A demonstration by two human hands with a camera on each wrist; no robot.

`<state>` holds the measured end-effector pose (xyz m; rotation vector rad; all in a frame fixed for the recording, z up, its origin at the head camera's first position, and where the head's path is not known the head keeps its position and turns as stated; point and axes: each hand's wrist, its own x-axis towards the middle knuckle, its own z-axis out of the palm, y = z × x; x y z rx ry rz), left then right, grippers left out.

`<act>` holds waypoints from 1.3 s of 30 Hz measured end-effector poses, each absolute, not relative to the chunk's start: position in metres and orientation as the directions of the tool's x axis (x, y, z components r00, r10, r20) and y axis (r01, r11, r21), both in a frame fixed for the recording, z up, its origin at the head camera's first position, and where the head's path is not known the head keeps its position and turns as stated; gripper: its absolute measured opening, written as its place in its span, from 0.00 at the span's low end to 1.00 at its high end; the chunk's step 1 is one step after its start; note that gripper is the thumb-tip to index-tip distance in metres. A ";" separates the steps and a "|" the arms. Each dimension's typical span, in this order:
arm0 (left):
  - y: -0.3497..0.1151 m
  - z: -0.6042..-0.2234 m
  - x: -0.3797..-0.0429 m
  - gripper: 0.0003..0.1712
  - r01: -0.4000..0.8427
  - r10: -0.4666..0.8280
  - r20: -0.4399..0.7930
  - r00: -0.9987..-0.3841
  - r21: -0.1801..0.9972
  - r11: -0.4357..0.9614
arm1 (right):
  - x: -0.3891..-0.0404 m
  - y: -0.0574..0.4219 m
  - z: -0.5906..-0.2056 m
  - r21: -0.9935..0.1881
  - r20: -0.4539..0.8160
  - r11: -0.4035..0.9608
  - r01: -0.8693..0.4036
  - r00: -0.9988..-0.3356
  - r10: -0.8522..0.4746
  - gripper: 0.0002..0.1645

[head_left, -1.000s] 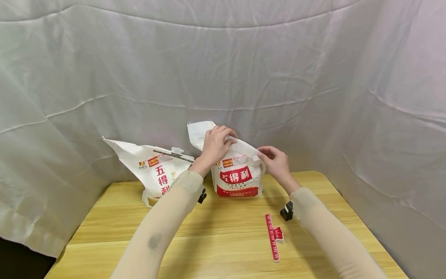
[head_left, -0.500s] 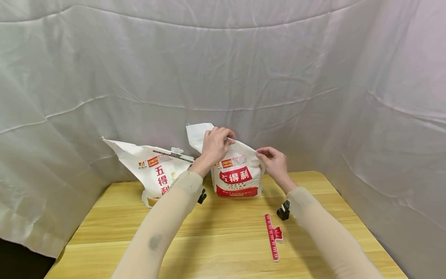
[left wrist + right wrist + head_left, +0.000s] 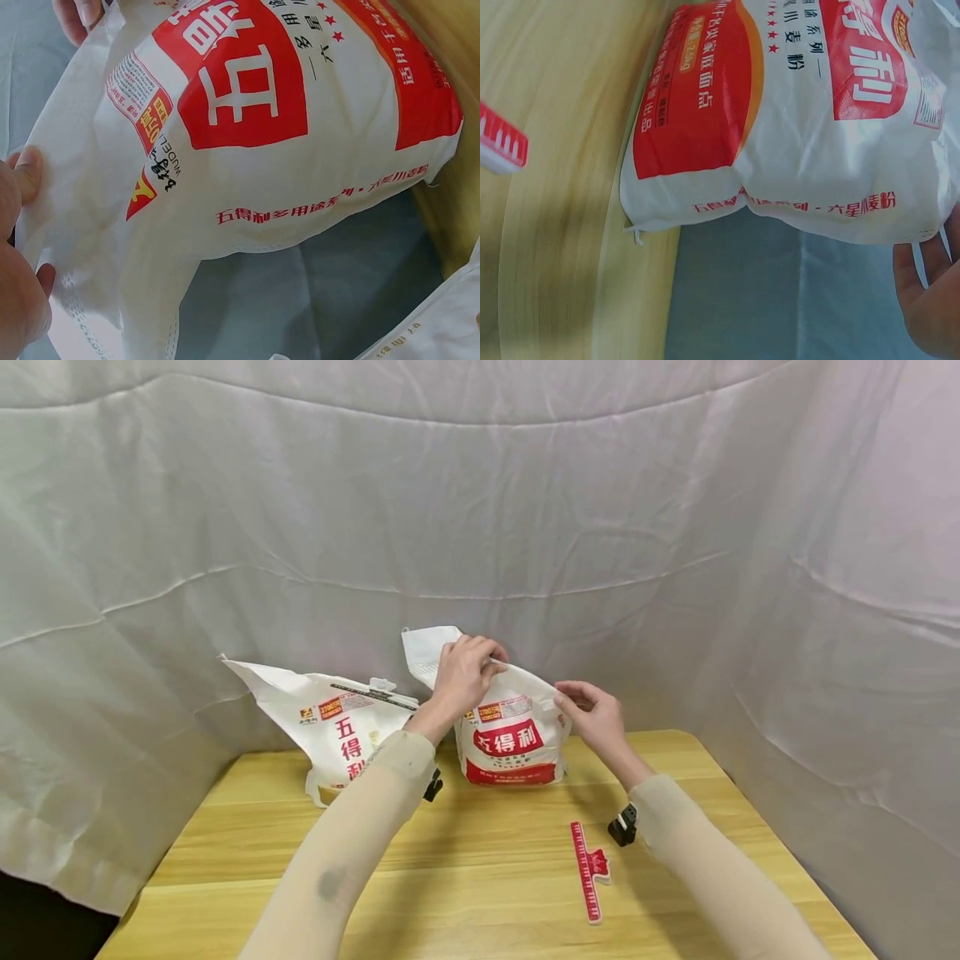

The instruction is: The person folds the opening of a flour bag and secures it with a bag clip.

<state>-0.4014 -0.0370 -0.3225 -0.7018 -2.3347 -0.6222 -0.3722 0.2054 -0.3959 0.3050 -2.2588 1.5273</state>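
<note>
A white flour bag [image 3: 510, 739] with red print stands upright at the back of the table. Its top is folded over, and a pale flap sticks up at the left. My left hand [image 3: 467, 672] grips the folded top edge near its middle; in the left wrist view its thumb presses the near face of the bag [image 3: 247, 112]. At the right end of that edge, my right hand [image 3: 597, 714] pinches the corner between thumb and fingers. The right wrist view shows some of those fingers behind the bag [image 3: 802, 142]. A red ruler-shaped bag clip [image 3: 587, 872] lies in front.
Left of the bag, a second flour bag [image 3: 337, 727] leans, its top held by a black bag clip [image 3: 375, 695]; my left forearm partly covers it. Grey cloth [image 3: 480, 510] hangs right behind both bags. The wooden table [image 3: 480, 860] reaches toward me.
Both hands stay at the bag's top edge. The right hand has shifted very slightly to the right and down, and the edge sits a little lower. The clip has not moved.
</note>
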 end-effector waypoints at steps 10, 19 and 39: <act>-0.036 -0.324 -0.400 0.05 0.635 0.336 0.675 -0.656 0.254 0.729 | -0.347 0.214 -0.400 -0.788 0.534 0.370 -0.493 -0.845 0.011 0.23; -0.037 -0.324 -0.399 0.04 0.642 0.334 0.685 -0.647 0.252 0.724 | -0.328 0.224 -0.402 -0.786 0.517 0.404 -0.469 -0.856 0.013 0.25; -0.040 -0.325 -0.398 0.04 0.631 0.322 0.681 -0.658 0.265 0.730 | -0.286 0.244 -0.436 -0.761 0.403 0.520 -0.387 -0.911 -0.087 0.26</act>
